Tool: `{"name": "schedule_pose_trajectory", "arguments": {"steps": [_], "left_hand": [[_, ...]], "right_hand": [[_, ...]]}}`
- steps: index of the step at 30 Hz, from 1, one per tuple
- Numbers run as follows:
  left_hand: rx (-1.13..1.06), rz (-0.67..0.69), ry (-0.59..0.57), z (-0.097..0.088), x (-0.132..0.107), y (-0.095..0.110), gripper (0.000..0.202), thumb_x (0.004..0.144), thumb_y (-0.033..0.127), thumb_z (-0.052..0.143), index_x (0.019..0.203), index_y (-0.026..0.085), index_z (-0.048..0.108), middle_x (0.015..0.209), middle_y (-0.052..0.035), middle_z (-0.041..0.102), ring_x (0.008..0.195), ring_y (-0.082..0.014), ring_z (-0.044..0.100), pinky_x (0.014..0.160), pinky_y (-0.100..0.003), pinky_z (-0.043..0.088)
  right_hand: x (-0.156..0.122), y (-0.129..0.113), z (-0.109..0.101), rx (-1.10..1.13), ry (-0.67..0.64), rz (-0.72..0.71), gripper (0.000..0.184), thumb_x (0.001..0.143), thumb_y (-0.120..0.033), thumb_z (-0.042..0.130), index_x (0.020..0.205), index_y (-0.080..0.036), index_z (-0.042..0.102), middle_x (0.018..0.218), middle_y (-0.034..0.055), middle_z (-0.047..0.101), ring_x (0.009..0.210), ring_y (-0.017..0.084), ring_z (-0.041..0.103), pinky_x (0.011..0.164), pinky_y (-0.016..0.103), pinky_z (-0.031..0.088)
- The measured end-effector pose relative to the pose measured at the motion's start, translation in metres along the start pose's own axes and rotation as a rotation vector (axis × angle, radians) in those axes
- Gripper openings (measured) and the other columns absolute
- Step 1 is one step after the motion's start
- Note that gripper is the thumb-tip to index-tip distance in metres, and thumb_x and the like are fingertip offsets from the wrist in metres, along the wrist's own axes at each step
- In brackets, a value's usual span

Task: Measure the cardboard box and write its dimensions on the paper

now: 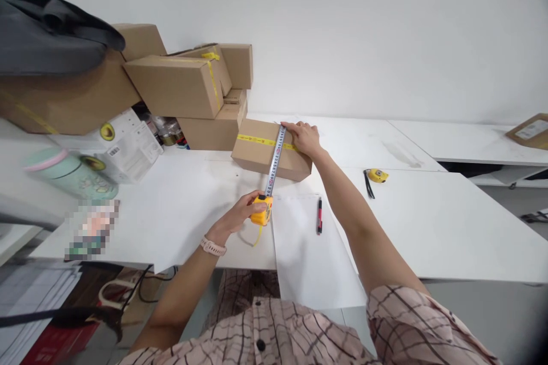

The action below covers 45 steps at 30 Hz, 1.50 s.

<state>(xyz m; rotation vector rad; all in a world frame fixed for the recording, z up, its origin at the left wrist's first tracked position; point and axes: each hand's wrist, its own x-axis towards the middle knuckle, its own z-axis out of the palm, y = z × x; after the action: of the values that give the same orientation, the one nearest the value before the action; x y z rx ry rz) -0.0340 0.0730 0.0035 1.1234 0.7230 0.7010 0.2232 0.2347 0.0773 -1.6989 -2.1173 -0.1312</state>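
Note:
My left hand (236, 214) is wrapped round the yellow case of a tape measure (262, 211), just off the near side of a cardboard box (257, 154). Its silver blade (276, 159) is pulled out and runs across the top of the box to the far edge. There my right hand (305, 138) holds the blade's end with its fingertips, the rest of the hand resting on the box's right side. Yellow tape crosses the box top under the blade. A yellow strap hangs from the tape measure's case.
White paper (310, 262) and a red and black pen (319, 215) lie to the right of the tape measure. Farther right is a second yellow tape measure (378, 175). Stacked cardboard boxes (175, 88), a white carton (128, 148) and a green bottle (71, 174) stand at the left.

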Motion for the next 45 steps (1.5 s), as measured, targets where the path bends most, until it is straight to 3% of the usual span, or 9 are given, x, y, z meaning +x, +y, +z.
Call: {"name": "schedule_pose_trajectory", "arguments": {"steps": [13, 17, 23, 29, 32, 35, 39, 42, 45], "left_hand": [[0.072, -0.004, -0.010, -0.008, 0.005, -0.012, 0.045, 0.074, 0.045, 0.078, 0.105, 0.021, 0.058, 0.096, -0.0024, 0.058, 0.079, -0.0146, 0.059, 0.077, -0.031, 0.054], [0.089, 0.012, 0.001, -0.009, 0.001, -0.012, 0.046, 0.075, 0.045, 0.078, 0.109, 0.020, 0.059, 0.098, -0.0029, 0.059, 0.079, -0.0148, 0.060, 0.075, -0.030, 0.055], [0.056, 0.110, 0.082, -0.015, -0.043, -0.022, 0.058, 0.076, 0.043, 0.077, 0.126, 0.022, 0.058, 0.102, -0.0043, 0.060, 0.083, -0.0177, 0.062, 0.077, -0.033, 0.056], [0.064, 0.046, 0.111, -0.006, -0.087, -0.031, 0.068, 0.074, 0.046, 0.079, 0.132, 0.022, 0.054, 0.096, -0.0044, 0.060, 0.083, -0.0196, 0.061, 0.076, -0.034, 0.055], [0.125, -0.025, 0.080, 0.003, -0.095, -0.034, 0.071, 0.073, 0.047, 0.080, 0.133, 0.022, 0.051, 0.094, -0.0034, 0.060, 0.079, -0.0178, 0.059, 0.070, -0.030, 0.053], [0.261, -0.090, 0.044, 0.013, -0.102, -0.037, 0.067, 0.074, 0.048, 0.078, 0.130, 0.022, 0.052, 0.092, -0.0020, 0.059, 0.075, -0.0169, 0.057, 0.065, -0.027, 0.050], [0.483, -0.168, -0.027, 0.025, -0.111, -0.038, 0.056, 0.073, 0.042, 0.077, 0.121, 0.023, 0.056, 0.088, 0.0006, 0.056, 0.073, -0.0163, 0.054, 0.063, -0.026, 0.046], [0.615, -0.142, -0.071, 0.033, -0.113, -0.037, 0.049, 0.070, 0.036, 0.077, 0.114, 0.023, 0.061, 0.092, -0.0002, 0.057, 0.076, -0.0178, 0.055, 0.065, -0.027, 0.047], [0.661, -0.125, -0.045, 0.040, -0.108, -0.039, 0.061, 0.069, 0.036, 0.079, 0.126, 0.026, 0.060, 0.111, -0.0047, 0.060, 0.085, -0.0209, 0.059, 0.072, -0.031, 0.051]], "right_hand": [[-0.001, 0.000, 0.000, 0.010, 0.001, 0.004, 0.053, 0.106, -0.032, 0.019, 0.146, -0.036, 0.054, 0.113, 0.0113, 0.063, 0.102, 0.029, 0.053, 0.091, 0.042, 0.033], [-0.001, 0.000, 0.002, -0.001, 0.019, -0.010, 0.052, 0.106, -0.042, 0.021, 0.149, -0.033, 0.051, 0.115, 0.0118, 0.065, 0.105, 0.030, 0.053, 0.093, 0.043, 0.033], [-0.015, -0.011, 0.003, -0.052, 0.097, -0.015, 0.066, 0.099, -0.064, 0.034, 0.144, -0.021, 0.054, 0.120, 0.0163, 0.064, 0.111, 0.034, 0.051, 0.099, 0.047, 0.032], [-0.062, -0.027, 0.023, -0.071, 0.177, -0.090, 0.065, 0.098, -0.065, 0.037, 0.144, -0.022, 0.054, 0.130, 0.0167, 0.059, 0.118, 0.034, 0.046, 0.103, 0.047, 0.028], [-0.085, -0.033, 0.042, 0.002, 0.106, -0.148, 0.060, 0.099, -0.061, 0.040, 0.140, -0.021, 0.058, 0.134, 0.0159, 0.059, 0.122, 0.033, 0.046, 0.103, 0.046, 0.030], [-0.102, -0.036, 0.047, 0.198, 0.106, -0.060, 0.057, 0.102, -0.057, 0.031, 0.132, -0.022, 0.064, 0.133, 0.0144, 0.061, 0.124, 0.030, 0.048, 0.103, 0.045, 0.034], [-0.125, -0.032, 0.017, 0.717, 0.183, 0.253, 0.079, 0.101, -0.065, 0.006, 0.127, -0.022, 0.067, 0.107, 0.0113, 0.070, 0.097, 0.024, 0.062, 0.083, 0.039, 0.048], [-0.148, -0.026, -0.010, 0.950, 0.104, 0.320, 0.078, 0.093, -0.079, 0.025, 0.104, -0.020, 0.074, 0.071, 0.0045, 0.062, 0.065, 0.019, 0.056, 0.061, 0.032, 0.045], [-0.174, -0.025, -0.013, 0.948, 0.203, 0.418, 0.066, 0.090, -0.080, 0.039, 0.082, -0.022, 0.070, 0.055, -0.0013, 0.043, 0.052, 0.016, 0.043, 0.051, 0.029, 0.036]]}}
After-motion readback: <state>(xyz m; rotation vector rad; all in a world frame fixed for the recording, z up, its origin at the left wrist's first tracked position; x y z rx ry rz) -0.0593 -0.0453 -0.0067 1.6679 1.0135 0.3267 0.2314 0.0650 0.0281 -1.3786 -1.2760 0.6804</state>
